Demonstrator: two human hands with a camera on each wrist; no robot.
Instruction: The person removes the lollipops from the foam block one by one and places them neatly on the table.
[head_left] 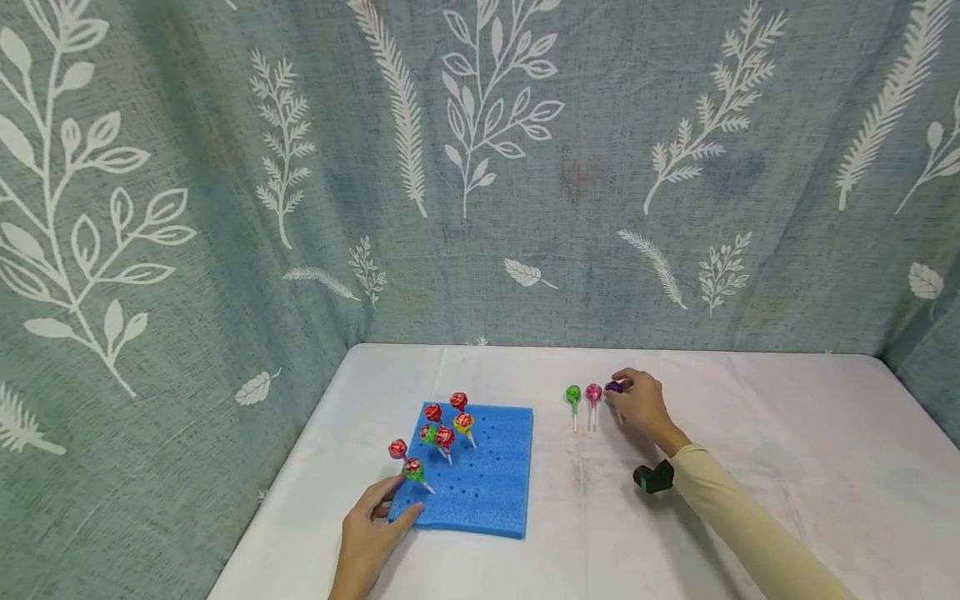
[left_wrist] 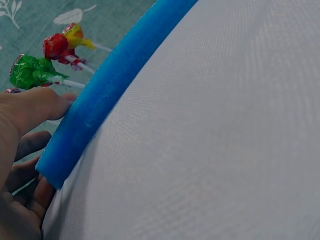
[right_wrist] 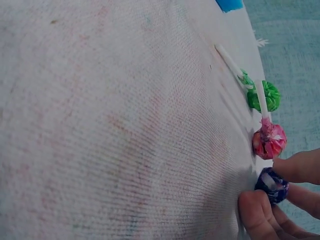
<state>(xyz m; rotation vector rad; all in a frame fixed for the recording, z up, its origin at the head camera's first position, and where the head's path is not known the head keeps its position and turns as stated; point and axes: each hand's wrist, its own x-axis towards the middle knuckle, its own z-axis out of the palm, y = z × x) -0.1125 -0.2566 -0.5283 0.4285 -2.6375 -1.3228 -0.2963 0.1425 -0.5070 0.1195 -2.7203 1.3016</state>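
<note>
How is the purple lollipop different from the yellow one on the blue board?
The purple lollipop has a dark purple wrapper, while the yellow lollipop has a yellow one with red on it. The purple one is pinched by the right hand; no hand touches the yellow one. The yellow one stands in the blue board; the purple one is away from it. Both have round, wrapped tops.
</note>
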